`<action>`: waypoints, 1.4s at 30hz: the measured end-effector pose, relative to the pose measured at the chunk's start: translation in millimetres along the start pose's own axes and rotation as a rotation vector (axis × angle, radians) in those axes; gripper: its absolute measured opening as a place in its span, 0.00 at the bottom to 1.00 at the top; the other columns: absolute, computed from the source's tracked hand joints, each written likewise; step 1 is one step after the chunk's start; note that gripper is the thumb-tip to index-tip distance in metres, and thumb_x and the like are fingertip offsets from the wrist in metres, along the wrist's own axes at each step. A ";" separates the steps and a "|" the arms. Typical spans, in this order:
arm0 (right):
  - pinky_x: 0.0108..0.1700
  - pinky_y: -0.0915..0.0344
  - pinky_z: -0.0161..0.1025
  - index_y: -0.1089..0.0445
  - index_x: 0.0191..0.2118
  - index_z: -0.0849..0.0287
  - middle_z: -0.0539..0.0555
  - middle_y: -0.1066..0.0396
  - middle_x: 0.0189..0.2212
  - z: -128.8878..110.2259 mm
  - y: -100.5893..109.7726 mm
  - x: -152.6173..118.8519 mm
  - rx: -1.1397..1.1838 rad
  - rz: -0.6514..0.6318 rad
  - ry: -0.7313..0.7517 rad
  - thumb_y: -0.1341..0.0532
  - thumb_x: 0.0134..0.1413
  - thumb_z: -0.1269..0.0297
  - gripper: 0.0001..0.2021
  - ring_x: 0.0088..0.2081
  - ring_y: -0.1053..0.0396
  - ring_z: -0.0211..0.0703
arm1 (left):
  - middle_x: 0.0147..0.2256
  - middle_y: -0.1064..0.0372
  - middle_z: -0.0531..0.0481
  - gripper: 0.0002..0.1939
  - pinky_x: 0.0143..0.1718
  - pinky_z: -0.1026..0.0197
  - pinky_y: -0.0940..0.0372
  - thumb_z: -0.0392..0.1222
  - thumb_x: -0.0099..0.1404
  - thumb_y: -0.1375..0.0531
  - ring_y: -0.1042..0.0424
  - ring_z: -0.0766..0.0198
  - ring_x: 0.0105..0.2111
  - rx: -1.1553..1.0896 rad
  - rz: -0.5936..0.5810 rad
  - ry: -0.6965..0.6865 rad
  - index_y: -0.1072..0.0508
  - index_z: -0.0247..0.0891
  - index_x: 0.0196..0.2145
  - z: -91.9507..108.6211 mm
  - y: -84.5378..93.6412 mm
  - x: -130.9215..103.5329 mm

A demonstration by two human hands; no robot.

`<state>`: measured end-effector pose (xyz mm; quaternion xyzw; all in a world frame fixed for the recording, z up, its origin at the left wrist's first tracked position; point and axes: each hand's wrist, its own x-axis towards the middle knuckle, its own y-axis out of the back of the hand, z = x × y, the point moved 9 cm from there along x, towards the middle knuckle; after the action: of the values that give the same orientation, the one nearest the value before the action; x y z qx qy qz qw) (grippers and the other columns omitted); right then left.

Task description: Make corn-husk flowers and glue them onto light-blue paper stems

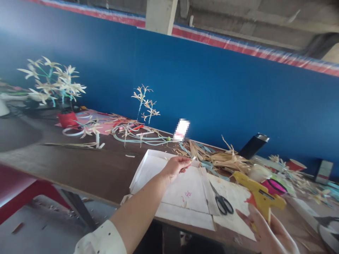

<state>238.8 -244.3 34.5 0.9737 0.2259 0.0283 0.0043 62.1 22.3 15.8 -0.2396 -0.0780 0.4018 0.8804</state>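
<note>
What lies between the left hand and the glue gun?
In the head view, the white box's right side comes first, then the scissors on a pale sheet, before the glue gun.

Brown table (111, 173) | white tray (149, 173), centre | pink paper (106, 131), left | dried leaves (225, 159), right | pale sheet (237, 195) under scissors (218, 197)

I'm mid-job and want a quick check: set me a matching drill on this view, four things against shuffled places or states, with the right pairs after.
Things
1. yellow glue gun
2. scissors
3. left hand
4. red pot

Places or states
A. pinching a small white piece
B. below pale flowers
C. held in the right hand
D. lying flat, black-handled

Pairs: 1-C, 2-D, 3-A, 4-B
</note>
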 end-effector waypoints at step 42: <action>0.43 0.35 0.38 0.29 0.33 0.59 0.45 0.46 0.23 12.2 -121.9 -45.3 0.469 -0.427 -0.235 0.34 0.46 0.55 0.13 0.26 0.44 0.33 | 0.27 0.30 0.47 0.23 0.28 0.64 0.45 0.51 0.41 0.29 0.37 0.71 0.23 0.005 -0.093 -0.021 0.25 0.31 0.31 4.2 -10.6 -3.5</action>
<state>145.4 -154.7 17.3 0.8755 0.4231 -0.1385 -0.1879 65.6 15.3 24.8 -0.2296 -0.0972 0.3633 0.8977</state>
